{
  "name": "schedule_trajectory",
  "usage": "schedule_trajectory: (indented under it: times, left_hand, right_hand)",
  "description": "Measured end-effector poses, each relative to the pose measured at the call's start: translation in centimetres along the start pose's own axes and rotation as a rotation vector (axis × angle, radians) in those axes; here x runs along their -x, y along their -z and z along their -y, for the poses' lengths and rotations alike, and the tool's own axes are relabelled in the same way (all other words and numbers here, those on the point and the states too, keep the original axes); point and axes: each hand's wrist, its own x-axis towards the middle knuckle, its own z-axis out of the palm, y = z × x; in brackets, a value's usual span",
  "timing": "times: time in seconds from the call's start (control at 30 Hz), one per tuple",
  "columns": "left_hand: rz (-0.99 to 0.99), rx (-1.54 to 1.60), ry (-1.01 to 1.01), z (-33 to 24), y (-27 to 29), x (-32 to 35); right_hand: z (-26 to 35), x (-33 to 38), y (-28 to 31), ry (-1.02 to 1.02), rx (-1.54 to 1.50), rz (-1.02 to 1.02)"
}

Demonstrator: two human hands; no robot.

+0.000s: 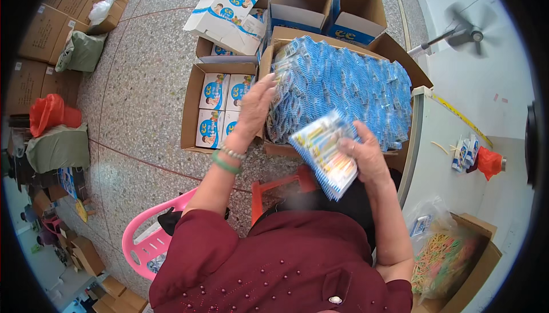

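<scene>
Head view showed the right hand (366,156) with fingers closed around a bundle of clear, blue-striped plastic packets (327,156), taken out before a large brown cardboard carton (265,61) still heaped with similar packets. The left hand (255,107) reached its left edge, grip unclear; farther left, four white-and-blue printed boxes (214,91) already stood packed.

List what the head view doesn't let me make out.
From the head view:
Held packets: count unclear, blurred by motion; right hand covers part.
Big box: bottom hidden under blue packets.
Fan: blades blurred by spin.
Pink chair: partly hidden behind left sleeve.
</scene>
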Motion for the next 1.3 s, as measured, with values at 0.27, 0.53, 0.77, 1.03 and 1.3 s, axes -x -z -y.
schedule_trajectory:
  times: [0.27, 0.53, 0.77, 1.03, 1.3]
  left_hand:
    - [-0.087, -0.222, 0.091, 2.9, -7.0, -2.0]
    - [0.124, -0.341, -0.042, 3.3, -7.7, -2.4]
    - [-0.025, 0.124, -0.081, 3.0, -7.9, -0.9]
    - [-0.311, 1.004, 0.347, 1.1, -7.5, -0.4]
    - [-0.505, 0.826, 0.184, 0.3, -7.3, 0.3]
  right_hand:
    - [3.9, -5.8, -2.1, 0.180, 0.022, -0.017]
    - [2.2, -9.2, -0.7, 0.161, 0.001, -0.096]
    - [2.0, -12.9, -6.0, 0.289, 0.196, -0.158]
    - [-1.8, -18.6, -6.9, 0.270, 0.198, -0.401]
    - [-2.7, -18.7, -7.4, 0.428, 0.841, -0.654]
